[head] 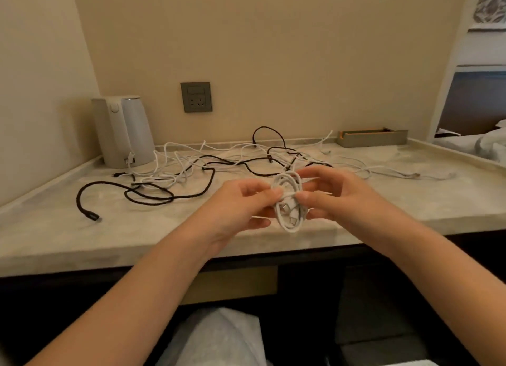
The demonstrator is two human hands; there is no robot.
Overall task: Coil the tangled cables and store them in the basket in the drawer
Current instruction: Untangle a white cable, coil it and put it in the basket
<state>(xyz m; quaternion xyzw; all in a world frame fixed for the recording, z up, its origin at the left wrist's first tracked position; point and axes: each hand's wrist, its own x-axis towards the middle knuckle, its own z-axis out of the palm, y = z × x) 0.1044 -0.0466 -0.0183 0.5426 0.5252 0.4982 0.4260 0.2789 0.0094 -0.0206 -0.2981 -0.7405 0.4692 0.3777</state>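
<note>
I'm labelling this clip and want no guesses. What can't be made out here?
Basket and drawer: not seen in the head view; under the counter all is dark.
Tangle: cable count unclear; white strands blend into the stone; left hand and right hand hide part.
Coil: plug type too small; both hands cover its sides.

- The room is dim, with soft yellow light all over.
- Under the counter [54, 242] it is almost black.
- The cables [92, 216] cast thin, faint shadows.
- Everything looks a bit fuzzy.
- Near the edges, straight lines of the wall [273, 50] bend and lean.
</note>
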